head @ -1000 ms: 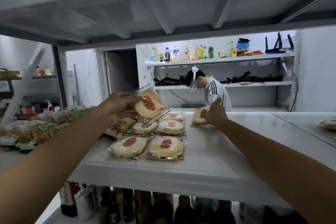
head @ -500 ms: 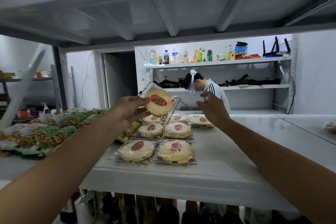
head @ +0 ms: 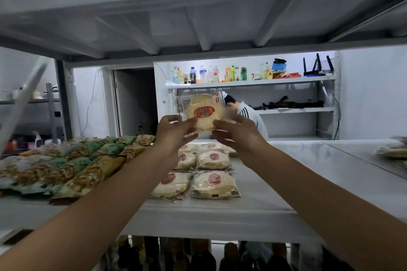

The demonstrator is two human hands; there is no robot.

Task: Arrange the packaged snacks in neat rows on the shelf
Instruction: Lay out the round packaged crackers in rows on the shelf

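Note:
A round pale cake in a clear wrapper with a red label (head: 202, 110) is held up above the white shelf (head: 275, 182). My left hand (head: 174, 132) pinches its lower left edge and my right hand (head: 236, 133) pinches its lower right edge. Below the hands, several identical wrapped cakes (head: 213, 183) lie flat in two columns on the shelf; my left forearm hides part of the left column.
Green and yellow snack bags (head: 72, 165) lie in rows on the shelf's left part. Another packet (head: 393, 152) sits at the far right. Bottles (head: 198, 257) stand on the level below. A person (head: 246, 114) stands behind, by a shelf with drinks (head: 211, 73).
My left hand carried the wrapped cake up and to the centre. My right hand let go of the cake it laid at the back and now grips the raised one too.

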